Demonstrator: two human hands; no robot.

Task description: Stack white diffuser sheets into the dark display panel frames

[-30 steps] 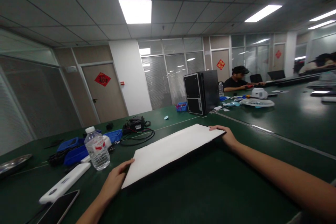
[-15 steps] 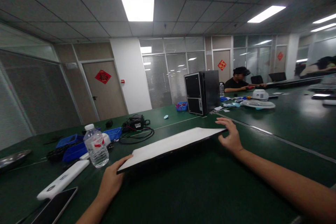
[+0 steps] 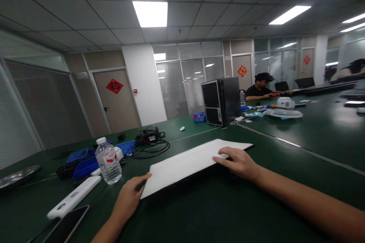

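To handle the white-topped panel (image 3: 182, 165) well, we should steady its left end and share the load evenly so it doesn't twist. Our left hand (image 3: 129, 197) grips the left edge; our right hand (image 3: 241, 163) touches the near edge toward the right, though we cannot tell whether it grasps. The panel lies right of the bottle (image 3: 108, 165), over the green table (image 3: 302, 165), looking thin, plain and dark-edged.
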